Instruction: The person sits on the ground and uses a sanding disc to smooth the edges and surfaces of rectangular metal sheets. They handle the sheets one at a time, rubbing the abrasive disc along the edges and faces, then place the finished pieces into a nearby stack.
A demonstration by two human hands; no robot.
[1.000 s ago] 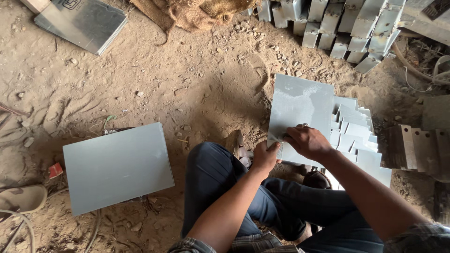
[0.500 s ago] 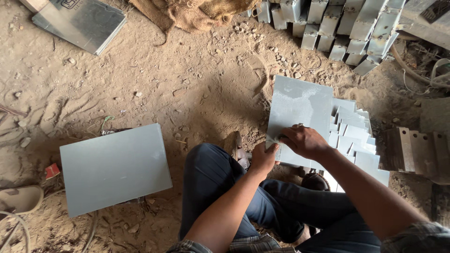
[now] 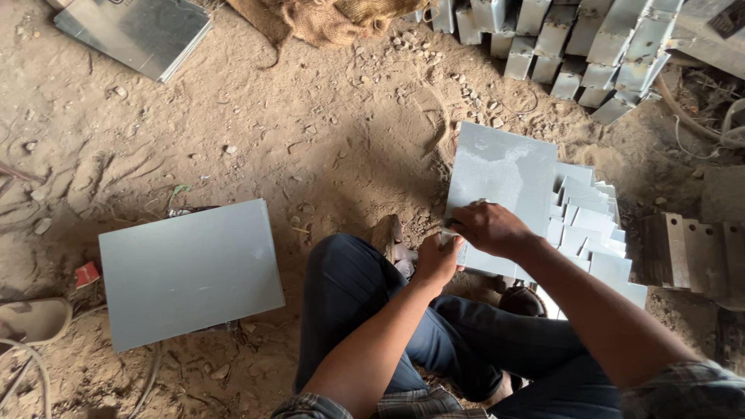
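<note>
- I had my right hand (image 3: 487,227) closed over the lower edge of the top grey sheet (image 3: 500,174); fingers curled on it, thumb under I guessed, hidden
- my left hand (image 3: 437,260) pinched the same sheet at its lower left corner; grip narrow, palm down
- the sheet lay on the fanned stack of sheets (image 3: 594,233) on the dirt floor (image 3: 326,140), just right of my knees (image 3: 341,271); its near edge looked slightly raised, could not tell for sure
- handling, my judgement: thin flat metal-looking plate; stiff, light enough for two hands; dusty smooth face so likely slippery; edges maybe sharp; best taken at the near edge and corner, as held, not by the face
- a separate large grey panel (image 3: 190,271) lay flat to my left, well apart from both hands
- a row of folded metal pieces (image 3: 574,46) ran along the top right; more brackets (image 3: 691,252) sat right of the stack
- burlap sack (image 3: 334,15) at the top; another dark sheet (image 3: 136,31) top left; a sandal (image 3: 31,320) at the left edge
</note>
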